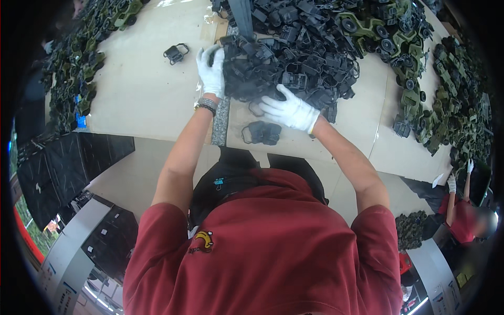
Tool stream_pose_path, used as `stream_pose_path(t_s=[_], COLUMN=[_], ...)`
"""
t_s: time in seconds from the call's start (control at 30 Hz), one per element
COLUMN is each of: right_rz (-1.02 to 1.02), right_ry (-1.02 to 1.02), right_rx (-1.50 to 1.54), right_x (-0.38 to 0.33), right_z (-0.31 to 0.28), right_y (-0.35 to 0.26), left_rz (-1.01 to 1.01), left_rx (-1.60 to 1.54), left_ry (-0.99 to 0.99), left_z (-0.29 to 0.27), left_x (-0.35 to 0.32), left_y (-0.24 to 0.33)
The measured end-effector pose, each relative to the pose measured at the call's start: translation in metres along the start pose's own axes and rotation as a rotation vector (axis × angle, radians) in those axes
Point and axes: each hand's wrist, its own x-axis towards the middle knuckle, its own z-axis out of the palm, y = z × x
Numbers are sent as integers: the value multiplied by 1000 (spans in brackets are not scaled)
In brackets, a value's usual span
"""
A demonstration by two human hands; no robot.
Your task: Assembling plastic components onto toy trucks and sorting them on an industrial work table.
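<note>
Apparently picking parts, the left hand (211,72) is curving open, seemingly empty, beside the pile of black plastic parts (325,63), while the right hand (291,111) is spreading at its near edge, hold unclear, probably needing a pinch next.

White gloves (293,112), dark red shirt (273,231), black plastic parts (294,80), olive-green toy vehicles (412,100), speckled grey strip (221,121)

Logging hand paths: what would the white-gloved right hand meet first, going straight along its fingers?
The right hand would likely meet the blurred, dark looped part at its fingertips; depth is unclear.
</note>
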Motion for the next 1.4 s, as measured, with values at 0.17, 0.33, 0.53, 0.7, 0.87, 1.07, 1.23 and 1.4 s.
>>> stream_pose_path(t_s=[0.17,0.33,0.53,0.7,0.87,1.07,1.23,1.4], right_rz=[-10,35,121,241,346,209,169,300], right_ry=[-44,-169,-208,-226,-157,-36,-165,-241], right_rx=[-43,-38,-34,-78,-57,194,245,78], right_x=[-32,-59,-61,-59,-34,35,31,25], right_z=[-3,-20,-32,-34,-47,-43,24,13], right_y=[5,6,9,7,-12,-90,-112,-66], left_rz=[-12,-19,-71,-90,5,278,229,-228], left_rx=[11,3,8,28,163,293,744,936], left_ry=[-24,-18,-23,-72,-238,-240,55,-183], left_z=[20,59,81,97,93,29,-63,-126], left_x=[-36,-54,-47,-32,-4,3,46,98], left_y=[21,51,55,61,39,68,16,-56])
